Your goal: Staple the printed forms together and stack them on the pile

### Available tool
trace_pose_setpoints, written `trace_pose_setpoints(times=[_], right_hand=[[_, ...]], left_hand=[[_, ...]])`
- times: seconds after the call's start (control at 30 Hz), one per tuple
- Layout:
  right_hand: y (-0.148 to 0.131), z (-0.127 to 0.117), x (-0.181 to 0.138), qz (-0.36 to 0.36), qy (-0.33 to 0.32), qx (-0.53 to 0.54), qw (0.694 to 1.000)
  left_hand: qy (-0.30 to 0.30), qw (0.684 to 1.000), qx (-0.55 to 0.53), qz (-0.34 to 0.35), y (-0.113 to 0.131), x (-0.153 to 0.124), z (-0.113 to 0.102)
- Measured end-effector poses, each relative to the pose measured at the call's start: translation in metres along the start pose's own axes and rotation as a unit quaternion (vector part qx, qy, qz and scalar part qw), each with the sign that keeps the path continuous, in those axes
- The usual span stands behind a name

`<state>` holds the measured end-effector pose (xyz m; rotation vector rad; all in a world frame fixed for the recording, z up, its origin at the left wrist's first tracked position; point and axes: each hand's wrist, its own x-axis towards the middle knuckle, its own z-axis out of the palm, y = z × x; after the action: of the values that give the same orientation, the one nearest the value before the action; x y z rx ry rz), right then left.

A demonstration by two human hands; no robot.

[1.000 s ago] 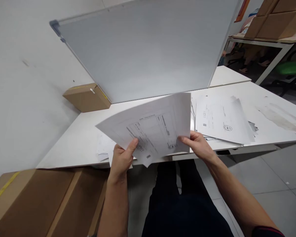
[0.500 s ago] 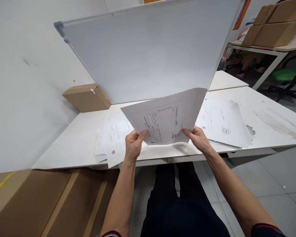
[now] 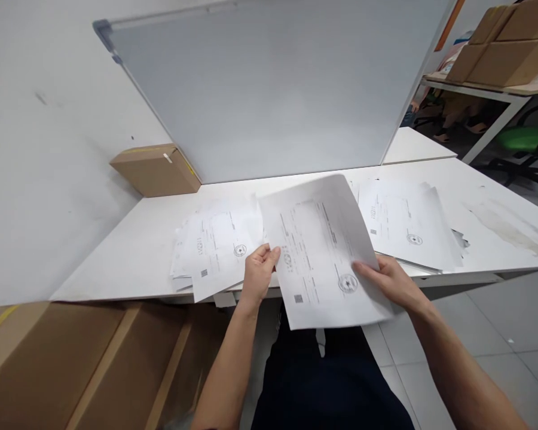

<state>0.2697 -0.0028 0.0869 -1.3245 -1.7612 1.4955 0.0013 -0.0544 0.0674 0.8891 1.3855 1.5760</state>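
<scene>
"Who has hold of the paper?"

"The right hand [image 3: 392, 280] grips a printed white sheet [image 3: 314, 239] at its four o'clock edge, thumb on top beside a round star stamp [image 3: 348, 283], fingers hidden beneath. The left hand [image 3: 257, 275] is drawn together at the eight o'clock edge, thumb near fingertips; whether it pinches the paper, I cannot tell."

"And the sheet itself?"

"Thin, smooth, four-cornered, bowed along its three o'clock side. It is held over the front edge of the white worktop [image 3: 130, 245], its lower end jutting past that edge toward six o'clock."

"How much room around it?"

"A strip of worktop runs beyond it at twelve, stopped by a flat, upright whiteboard [image 3: 273, 89]. Loose, ragged-edged papers flank it: the left pile [image 3: 219, 239] at nine, the right pile [image 3: 399, 221] at three, partly covered by the sheet."

"What else is about?"

"A flat brown cardboard box [image 3: 156, 173] at ten, large cartons [image 3: 80, 358] below the worktop at eight, stacked boxes [image 3: 502, 60] past one, a green chair [image 3: 520, 138] at two."
</scene>
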Motion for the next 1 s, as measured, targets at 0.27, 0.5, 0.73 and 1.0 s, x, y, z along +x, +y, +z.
trace_pose_setpoints(times=[0.27,0.5,0.73,1.0], right_hand=[[0.068,0.004,-0.054,0.222,-0.088,0.197,0.951],[0.072,0.006,-0.049,0.212,-0.066,0.251,0.942],[0.066,0.001,-0.029,0.217,-0.054,0.234,0.946],[0.068,-0.002,-0.026,0.226,-0.048,0.237,0.943]], left_hand=[[0.035,0.983,0.162,0.074,-0.059,0.010,0.000],[0.005,0.916,0.351,0.195,-0.063,0.025,0.017],[-0.012,0.872,0.450,0.190,-0.063,0.039,0.021],[-0.011,0.839,0.515,0.175,-0.067,0.045,0.024]])
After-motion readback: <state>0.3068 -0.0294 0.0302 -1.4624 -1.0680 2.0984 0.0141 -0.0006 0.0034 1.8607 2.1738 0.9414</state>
